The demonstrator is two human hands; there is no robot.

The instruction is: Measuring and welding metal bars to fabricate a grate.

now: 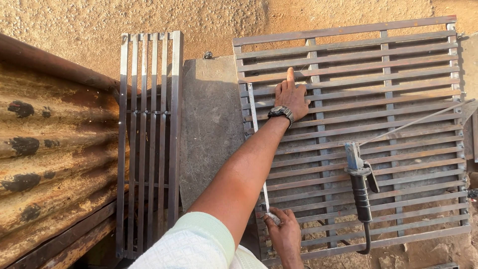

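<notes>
1. The left hand (290, 97), a wristwatch (280, 112) on its wrist, lies flat on the large metal grille (398, 74), forefinger stretched, its grip apart and pinning the far end of a measuring tape (257, 139).
2. The right hand (285, 234) has its grip clamped on the tape's case at the grille's near edge.
3. The tape runs between both hands along the grille's left side.
4. An electrode holder (359, 192) rests on the bars, right of the hands.
5. A narrower grille (147, 144) stands beside rusty corrugated sheet (50, 144).

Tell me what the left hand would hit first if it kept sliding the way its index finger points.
Probably the next slats of the metal grille, since the left hand already presses flat on it, finger aimed at its far edge; beyond that lies sandy ground.
</notes>
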